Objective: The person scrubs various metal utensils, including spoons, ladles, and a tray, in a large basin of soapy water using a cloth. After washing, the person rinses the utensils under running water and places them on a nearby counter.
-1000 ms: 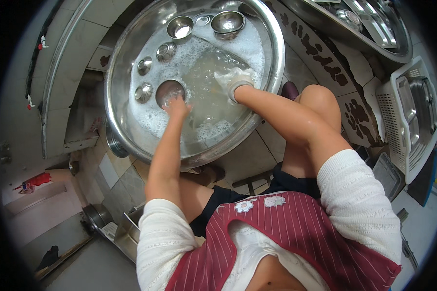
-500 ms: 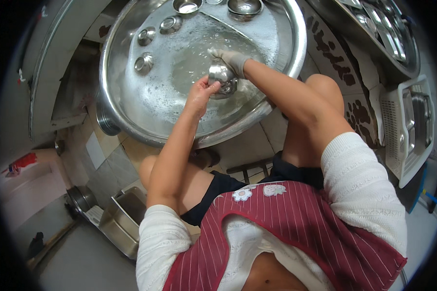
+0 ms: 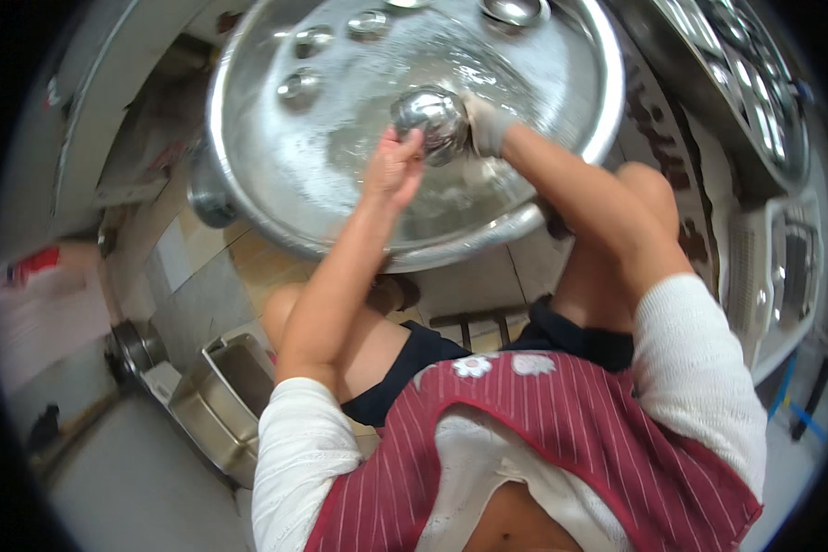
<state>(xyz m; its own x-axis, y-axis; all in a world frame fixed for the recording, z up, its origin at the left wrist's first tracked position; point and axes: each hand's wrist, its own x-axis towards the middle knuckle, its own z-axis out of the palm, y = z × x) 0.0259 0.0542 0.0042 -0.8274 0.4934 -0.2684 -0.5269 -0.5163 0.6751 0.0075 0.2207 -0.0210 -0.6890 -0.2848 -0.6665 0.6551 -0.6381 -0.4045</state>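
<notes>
A shiny round steel bowl (image 3: 430, 121) is held just above the soapy water in a big round metal tub (image 3: 219, 120). My left hand (image 3: 396, 167) grips its near left edge, with the thumb on the outside. My right hand (image 3: 484, 125), in a pale glove, is closed against the bowl's right side; its fingertips are partly hidden and blurred. Small steel cups (image 3: 297, 87) float or sit in the suds at the tub's left. Another steel bowl (image 3: 515, 10) lies at the far side of the water.
At the right, a metal basin (image 3: 762, 115) holds several shiny steel pieces, beside a white plastic basket (image 3: 751, 285). A deep rectangular steel pan (image 3: 198, 405) stands on the floor at the lower left. The tub's thick rim lies just ahead of my knees.
The view has shifted, so the tub appears farther right and higher. The bowl has turned to show its rounded outside, and my right hand has moved from its top to its right side.
</notes>
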